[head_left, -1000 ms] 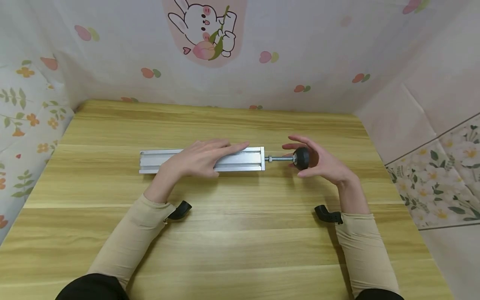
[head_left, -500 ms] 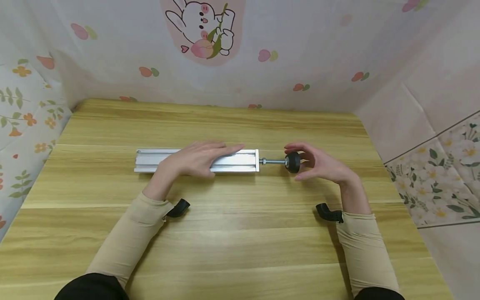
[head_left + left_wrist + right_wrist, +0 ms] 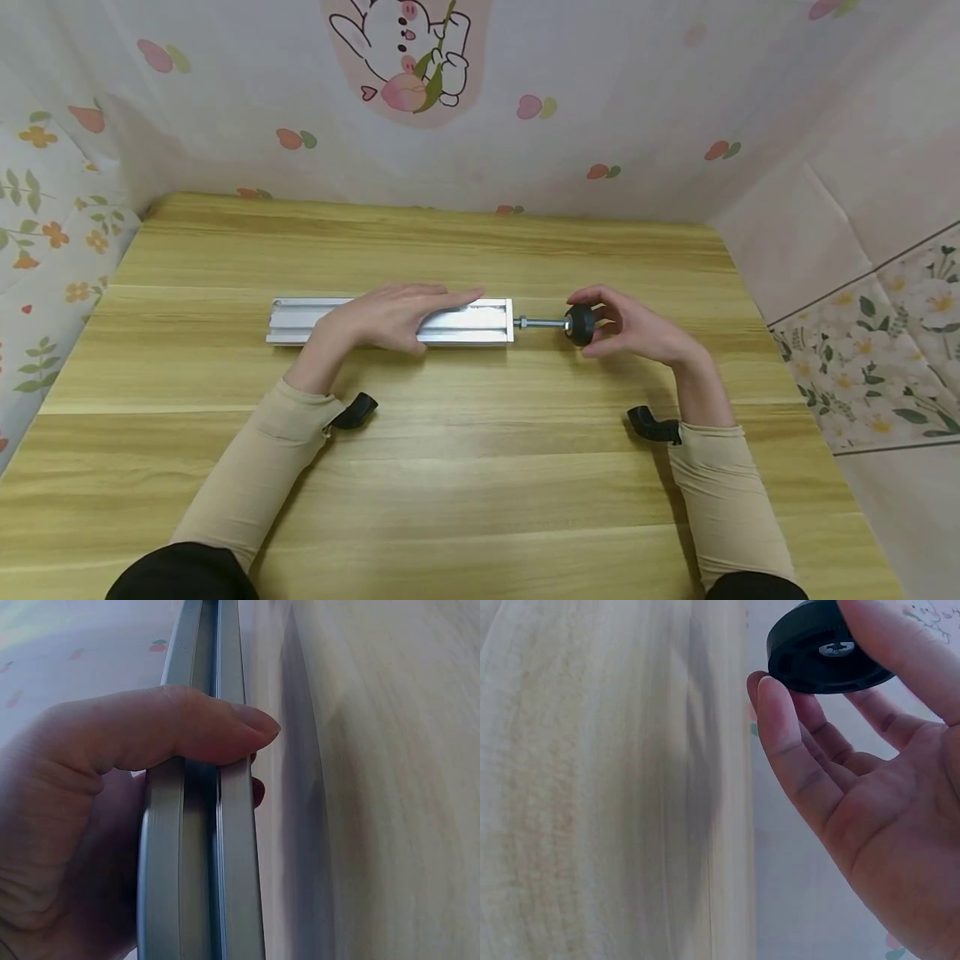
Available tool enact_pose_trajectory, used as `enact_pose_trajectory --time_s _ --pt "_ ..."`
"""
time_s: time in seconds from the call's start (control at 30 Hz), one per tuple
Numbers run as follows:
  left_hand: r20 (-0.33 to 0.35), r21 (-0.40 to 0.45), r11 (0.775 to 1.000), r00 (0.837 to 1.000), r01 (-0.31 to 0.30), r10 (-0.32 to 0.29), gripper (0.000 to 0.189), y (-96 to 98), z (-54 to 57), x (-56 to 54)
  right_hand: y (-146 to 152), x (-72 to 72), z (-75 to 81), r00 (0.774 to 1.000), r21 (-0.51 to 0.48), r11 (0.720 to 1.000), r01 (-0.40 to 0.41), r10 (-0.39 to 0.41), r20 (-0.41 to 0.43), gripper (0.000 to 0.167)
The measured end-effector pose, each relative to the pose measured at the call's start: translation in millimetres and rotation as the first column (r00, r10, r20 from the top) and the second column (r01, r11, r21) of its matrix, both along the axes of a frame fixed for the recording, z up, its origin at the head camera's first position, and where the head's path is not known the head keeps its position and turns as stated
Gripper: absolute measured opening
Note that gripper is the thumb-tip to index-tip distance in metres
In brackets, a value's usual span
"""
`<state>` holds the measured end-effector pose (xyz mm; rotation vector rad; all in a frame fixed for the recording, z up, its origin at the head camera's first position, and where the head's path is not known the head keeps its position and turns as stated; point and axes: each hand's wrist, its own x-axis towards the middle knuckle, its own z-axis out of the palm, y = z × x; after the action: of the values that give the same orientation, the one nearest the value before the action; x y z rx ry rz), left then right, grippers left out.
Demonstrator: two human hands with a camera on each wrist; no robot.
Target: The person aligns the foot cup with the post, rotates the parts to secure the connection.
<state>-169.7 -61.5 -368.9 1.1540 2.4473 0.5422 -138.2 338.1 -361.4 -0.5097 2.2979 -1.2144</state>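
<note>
My left hand (image 3: 378,321) grips a silver aluminium profile (image 3: 480,317) from above, near its middle. In the left wrist view the thumb (image 3: 225,731) bends across the grooved face of the profile, and fingertips show at its far side. From the profile's right end plate a threaded rod (image 3: 543,323) with a nut runs out to a round black levelling foot (image 3: 580,325). The fingers and thumb of my right hand (image 3: 641,329) curl around the foot's rim. The right wrist view shows the foot's underside with a screw head (image 3: 836,649) at its centre.
The work takes place over a wood-grain table (image 3: 450,492). A patterned cloth (image 3: 540,158) hangs behind the table's back edge, with more patterned cloth at both sides. Black curved mounts (image 3: 356,411) stick out from both sleeves.
The profile, with its rod and foot, has shifted slightly left along with my left hand. My right hand's fingers, spread wider before, have drawn in around the foot.
</note>
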Motion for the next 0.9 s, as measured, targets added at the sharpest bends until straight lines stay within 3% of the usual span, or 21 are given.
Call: enact_pose_trajectory --time_s 0.57,0.9 --pt "0.076 -0.038 0.999 0.997 0.020 -0.017 0.110 3.3 -2.9 -7.9 -3 -1.1 -5.2 0.999 0.045 0.999 0.013 -0.015 0.048 0.074" --pt "0.134 -0.038 0.999 0.991 0.018 -0.013 0.108 5.2 -10.2 -14.8 -3 -2.4 -7.1 0.998 0.060 0.998 0.013 -0.017 0.063 0.070"
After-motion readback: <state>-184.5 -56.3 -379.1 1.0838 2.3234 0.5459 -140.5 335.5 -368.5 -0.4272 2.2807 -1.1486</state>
